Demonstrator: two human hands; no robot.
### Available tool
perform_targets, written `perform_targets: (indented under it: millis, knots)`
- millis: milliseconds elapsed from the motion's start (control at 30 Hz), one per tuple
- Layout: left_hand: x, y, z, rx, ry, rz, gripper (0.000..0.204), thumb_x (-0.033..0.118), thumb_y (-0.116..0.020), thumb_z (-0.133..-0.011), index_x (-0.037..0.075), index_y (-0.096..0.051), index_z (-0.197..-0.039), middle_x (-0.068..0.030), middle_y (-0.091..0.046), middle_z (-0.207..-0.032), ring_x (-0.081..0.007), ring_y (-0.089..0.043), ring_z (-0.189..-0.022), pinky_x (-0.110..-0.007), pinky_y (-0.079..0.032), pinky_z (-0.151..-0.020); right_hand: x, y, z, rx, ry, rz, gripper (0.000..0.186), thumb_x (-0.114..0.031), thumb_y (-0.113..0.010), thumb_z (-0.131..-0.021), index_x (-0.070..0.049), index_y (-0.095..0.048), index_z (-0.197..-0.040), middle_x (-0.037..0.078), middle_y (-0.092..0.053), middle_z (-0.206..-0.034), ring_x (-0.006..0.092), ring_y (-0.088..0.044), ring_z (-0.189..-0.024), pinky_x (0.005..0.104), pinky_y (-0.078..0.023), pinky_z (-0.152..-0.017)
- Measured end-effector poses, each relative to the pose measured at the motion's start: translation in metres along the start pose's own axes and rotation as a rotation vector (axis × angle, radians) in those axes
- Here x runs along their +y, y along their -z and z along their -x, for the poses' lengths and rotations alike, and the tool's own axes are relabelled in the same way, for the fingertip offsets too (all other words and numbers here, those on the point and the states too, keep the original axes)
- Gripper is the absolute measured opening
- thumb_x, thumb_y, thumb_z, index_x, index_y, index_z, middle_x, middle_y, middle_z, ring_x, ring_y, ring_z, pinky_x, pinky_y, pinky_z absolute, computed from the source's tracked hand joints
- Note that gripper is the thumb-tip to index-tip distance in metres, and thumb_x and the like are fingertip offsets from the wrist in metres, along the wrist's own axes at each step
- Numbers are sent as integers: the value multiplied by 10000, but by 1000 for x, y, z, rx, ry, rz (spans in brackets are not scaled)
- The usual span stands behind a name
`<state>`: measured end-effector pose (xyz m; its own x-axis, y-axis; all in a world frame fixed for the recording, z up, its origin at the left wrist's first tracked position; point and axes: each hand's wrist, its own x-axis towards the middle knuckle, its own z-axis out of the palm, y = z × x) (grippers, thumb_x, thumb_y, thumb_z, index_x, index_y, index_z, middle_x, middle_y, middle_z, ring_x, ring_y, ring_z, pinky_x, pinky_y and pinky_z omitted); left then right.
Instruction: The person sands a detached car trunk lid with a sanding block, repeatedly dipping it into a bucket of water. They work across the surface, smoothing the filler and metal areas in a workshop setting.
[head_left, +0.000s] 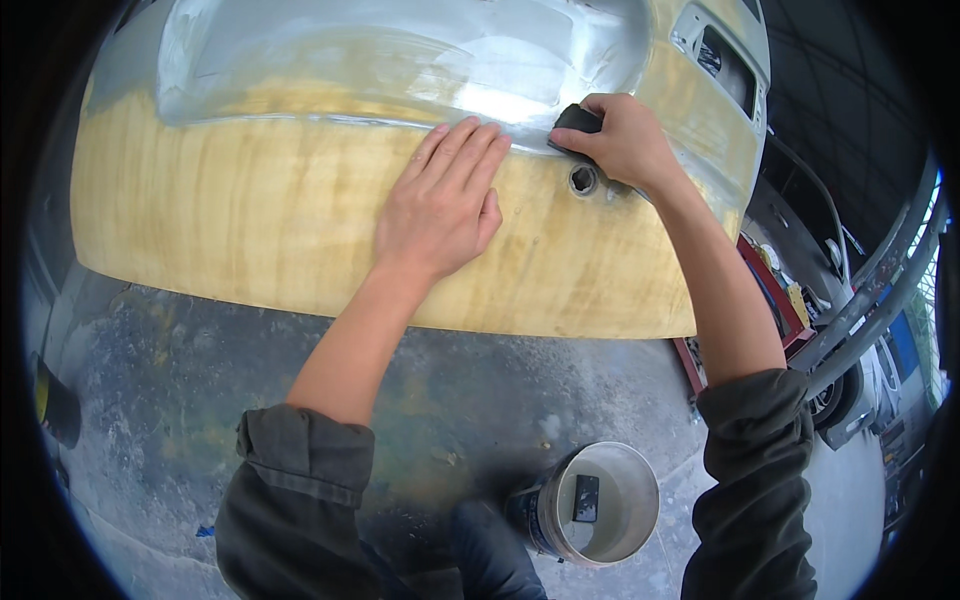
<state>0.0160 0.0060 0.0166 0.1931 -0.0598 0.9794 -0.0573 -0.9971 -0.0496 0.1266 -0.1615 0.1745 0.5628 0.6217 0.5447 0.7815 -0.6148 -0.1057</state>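
Observation:
A large car body panel (pixel 250 210), yellowish below and grey-white in its recessed upper part, lies across the view in front of me. My left hand (pixel 440 200) rests flat on it, fingers together and stretched toward the wet-looking crease. In my right hand (pixel 630 140) is a dark sanding block (pixel 577 130), gripped between thumb and fingers and pressed to the panel at the recess edge. Just below that hand is a round hole (pixel 583 179) in the panel. The block's underside is hidden.
A bucket (pixel 640 535) with cloudy liquid and a dark block (pixel 586 498) stands on the stained floor (pixel 230 380) near my legs. A dark container (pixel 58 405) is at far left. Metal pipes (pixel 880 290) and a red tool tray (pixel 770 290) are at right.

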Motion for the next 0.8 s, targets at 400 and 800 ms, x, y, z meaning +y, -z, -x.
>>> perform_targets:
  millis: [400, 800]
  knots:
    - [1, -1, -1, -11, -8, -10, 535, 102, -647, -882, 57, -637, -1415, -85, -635, -1474, -264, -550, -1430, -448, -409, -1242, -8, -6, -2, 36, -7, 107, 442, -429, -876, -851, -17, -795, -989, 157, -781, -869, 302, -747, -800, 422, -562, -732]
    - [3, -1, -2, -3, -9, -11, 543, 103, -641, -881, 60, -635, -1422, -83, -638, -1472, -260, -559, -1425, -448, -412, -1243, -7, -33, 11, 344, -21, 67, 401, -397, -887, -842, -22, -779, -936, 137, -770, -817, 302, -734, -741, 426, -556, -691]
